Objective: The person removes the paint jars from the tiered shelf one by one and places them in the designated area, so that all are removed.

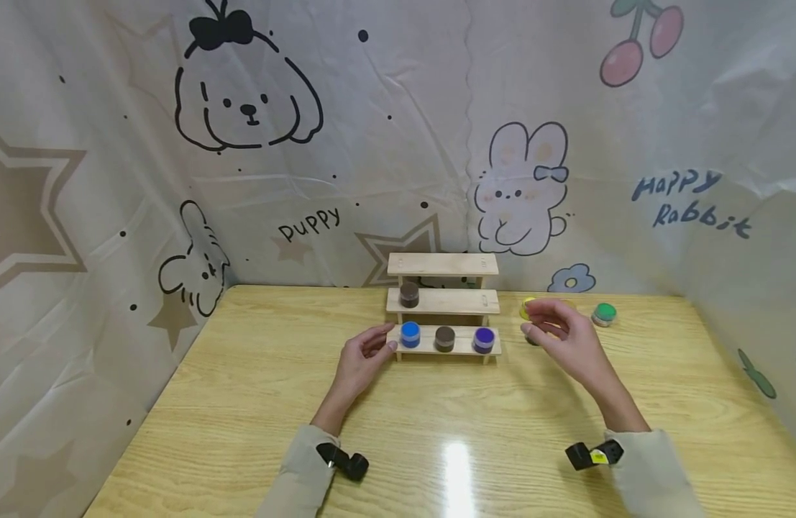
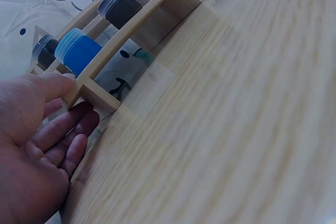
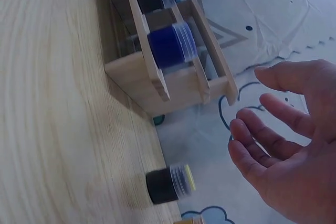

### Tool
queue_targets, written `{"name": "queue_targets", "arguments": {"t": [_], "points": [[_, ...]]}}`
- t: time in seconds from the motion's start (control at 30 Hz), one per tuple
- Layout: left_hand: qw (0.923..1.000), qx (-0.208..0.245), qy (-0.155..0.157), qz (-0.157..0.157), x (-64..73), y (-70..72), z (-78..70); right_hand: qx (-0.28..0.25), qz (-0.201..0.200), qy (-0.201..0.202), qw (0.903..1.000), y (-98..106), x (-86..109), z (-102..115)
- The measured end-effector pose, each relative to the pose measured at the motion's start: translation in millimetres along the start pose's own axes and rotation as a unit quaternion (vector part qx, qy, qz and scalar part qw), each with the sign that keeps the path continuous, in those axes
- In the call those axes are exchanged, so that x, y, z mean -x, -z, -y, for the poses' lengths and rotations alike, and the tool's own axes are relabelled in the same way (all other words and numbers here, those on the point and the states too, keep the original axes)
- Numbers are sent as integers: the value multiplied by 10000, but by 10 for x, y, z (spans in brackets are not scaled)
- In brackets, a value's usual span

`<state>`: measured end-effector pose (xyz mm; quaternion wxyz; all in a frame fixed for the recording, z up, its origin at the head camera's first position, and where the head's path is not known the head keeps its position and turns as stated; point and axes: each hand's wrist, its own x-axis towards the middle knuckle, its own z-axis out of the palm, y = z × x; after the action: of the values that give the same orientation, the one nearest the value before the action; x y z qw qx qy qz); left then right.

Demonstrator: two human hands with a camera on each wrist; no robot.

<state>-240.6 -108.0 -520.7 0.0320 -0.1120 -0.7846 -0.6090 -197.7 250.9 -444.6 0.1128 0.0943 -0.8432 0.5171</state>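
Note:
A three-tier wooden stand [image 1: 443,264] stands near the back of the table. My left hand [image 1: 363,357] holds the left end of its lowest shelf, thumb on top and fingers around the end. On that shelf sit a blue paint jar [image 1: 410,334], a dark brown one [image 1: 445,339] and a purple one [image 1: 484,340]. Another dark jar [image 1: 409,295] is at the left of the middle shelf. My right hand [image 1: 566,336] hovers right of the stand, fingers loosely bent, holding nothing in the right wrist view. Below it stands a black jar [image 3: 163,186].
Right of the stand, a yellow jar [image 1: 526,308] is partly hidden by my right hand, and a green jar [image 1: 605,314] stands farther right. An orange-yellow jar [image 3: 190,221] shows at the right wrist view's edge. A printed cloth [image 1: 398,144] hangs behind the table [image 1: 242,403].

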Motion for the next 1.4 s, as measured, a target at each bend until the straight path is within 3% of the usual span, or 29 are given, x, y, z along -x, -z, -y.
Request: {"name": "queue_targets", "arguments": {"t": [0.3, 0.7, 0.93, 1.4], "points": [[9999, 96, -69, 56, 3, 28, 12, 48, 285, 107, 9995, -261, -84, 81], [10000, 8, 43, 90, 13, 32, 30, -527, 416, 303, 9973, -648, -350, 344], [9998, 74, -21, 187, 117, 70, -386, -739, 502, 344, 9954, -865, -501, 410], [9997, 120, -61, 199, 116, 65, -381, -334, 773, 415, 9956, -1211, -743, 488]]}}
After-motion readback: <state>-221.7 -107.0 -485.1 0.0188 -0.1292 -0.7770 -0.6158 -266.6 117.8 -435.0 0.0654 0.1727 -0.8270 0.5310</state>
